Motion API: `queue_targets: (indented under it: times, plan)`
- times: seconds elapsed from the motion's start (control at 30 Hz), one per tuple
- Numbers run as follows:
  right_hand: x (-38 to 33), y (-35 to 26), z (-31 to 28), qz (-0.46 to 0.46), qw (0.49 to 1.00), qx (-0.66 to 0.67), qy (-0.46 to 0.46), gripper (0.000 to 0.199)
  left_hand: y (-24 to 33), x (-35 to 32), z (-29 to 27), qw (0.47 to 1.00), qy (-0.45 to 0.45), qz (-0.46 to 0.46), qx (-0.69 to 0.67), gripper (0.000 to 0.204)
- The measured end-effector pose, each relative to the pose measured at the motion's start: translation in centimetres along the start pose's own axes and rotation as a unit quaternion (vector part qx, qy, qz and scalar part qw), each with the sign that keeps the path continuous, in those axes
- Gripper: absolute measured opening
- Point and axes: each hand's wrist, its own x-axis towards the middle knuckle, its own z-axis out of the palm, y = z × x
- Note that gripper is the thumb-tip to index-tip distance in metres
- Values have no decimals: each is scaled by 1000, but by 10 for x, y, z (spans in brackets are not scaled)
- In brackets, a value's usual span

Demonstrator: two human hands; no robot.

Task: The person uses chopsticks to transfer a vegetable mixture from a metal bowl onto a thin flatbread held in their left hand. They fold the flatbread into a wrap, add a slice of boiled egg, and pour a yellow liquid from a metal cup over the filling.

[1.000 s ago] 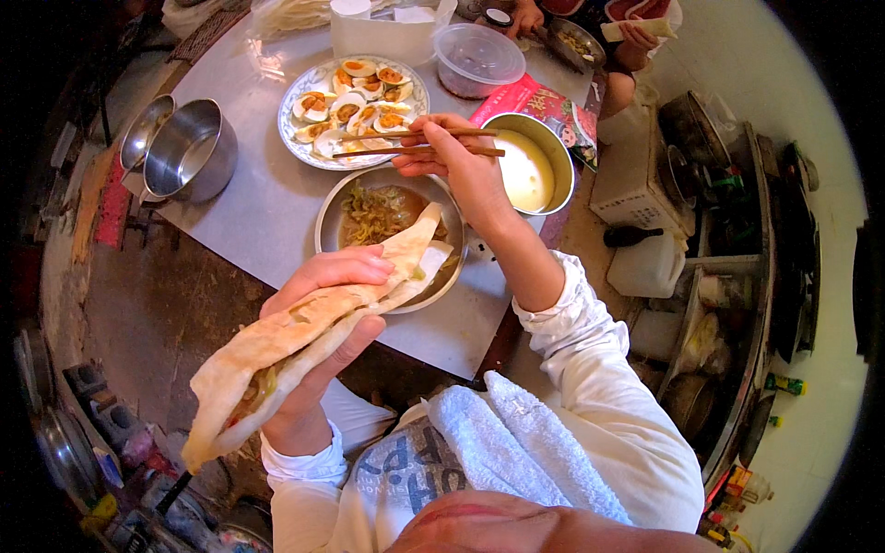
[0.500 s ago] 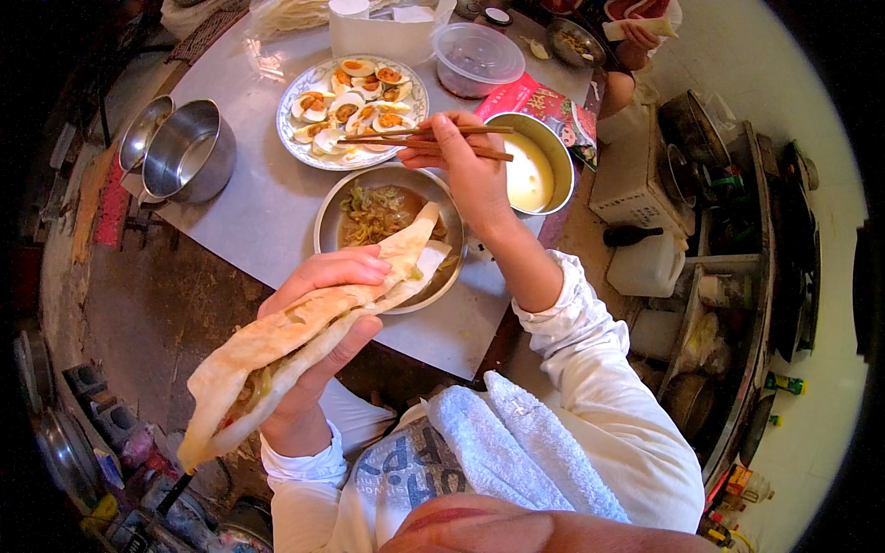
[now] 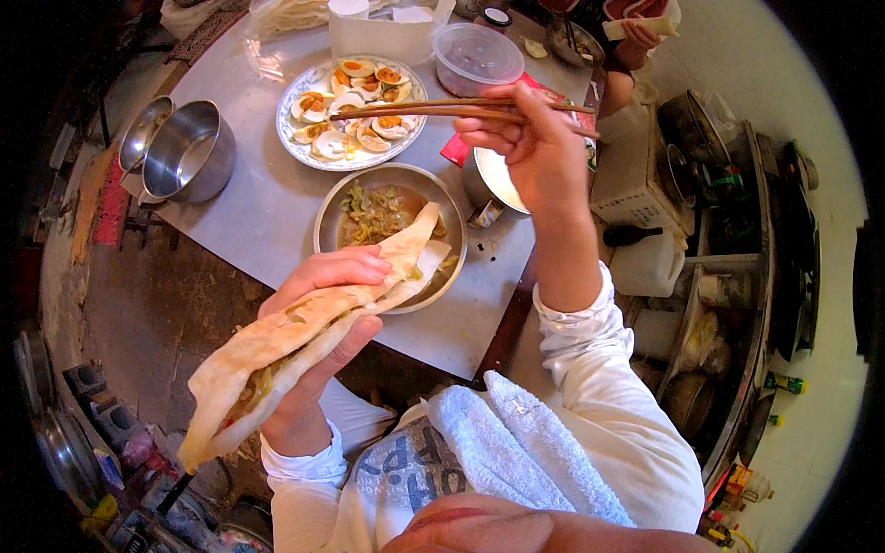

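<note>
On my feed the left hand (image 3: pixel 318 378) is curled partway closed around the wrap (image 3: pixel 286 327), fingers over the top and thumb along the near side. The wrap slants, one end over the bowl (image 3: pixel 324 207), the other beyond the edge of the desk (image 3: pixel 267 221). That lower end gapes and shows filling, so I judge a tighter squeeze or steeper tilt could spill it onto the floor (image 3: pixel 157 304), or tear the thin bread.

The right hand (image 3: pixel 539 147) is closed on the chopsticks (image 3: pixel 415 107), well back from their tips, which lie over the plate (image 3: pixel 288 101) of eggs (image 3: pixel 355 68). I see nothing pinched there and cannot tell whether they touch. Held that far back, the tips could cross or slip, and a slick egg half might skid off the rim.

The pot (image 3: pixel 473 189) of pale liquid sits below the right hand; a low wrist could knock it, or anything dropped could splash.
</note>
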Motion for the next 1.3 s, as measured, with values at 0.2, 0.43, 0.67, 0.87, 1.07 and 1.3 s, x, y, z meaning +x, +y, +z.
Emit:
queue_targets:
  times: [0.2, 0.43, 0.67, 0.87, 1.07, 1.3]
  plan:
    - [-17, -48, -12, 100, 957, 233, -141, 37, 0, 0, -2, 999, -21, -5, 33, 40]
    - [-53, -67, 9, 151, 898, 303, -280, 36, -1, 0, 2, 1000, 13, 7, -11, 29]
    - [-53, -57, 25, 203, 866, 382, -250, 35, 1, 0, 3, 1000, 8, 1, -16, 30]
    - [-9, -10, 6, 19, 996, 89, -3, 27, 2, -1, 0, 999, -18, 10, 27, 37]
    - [0, 45, 17, -3, 995, -101, 18, 23, 1, -1, -1, 999, -29, 13, 23, 38]
    - [-1, 68, 26, 10, 994, -105, 20, 22, 2, -1, -3, 999, -25, 18, 27, 38]
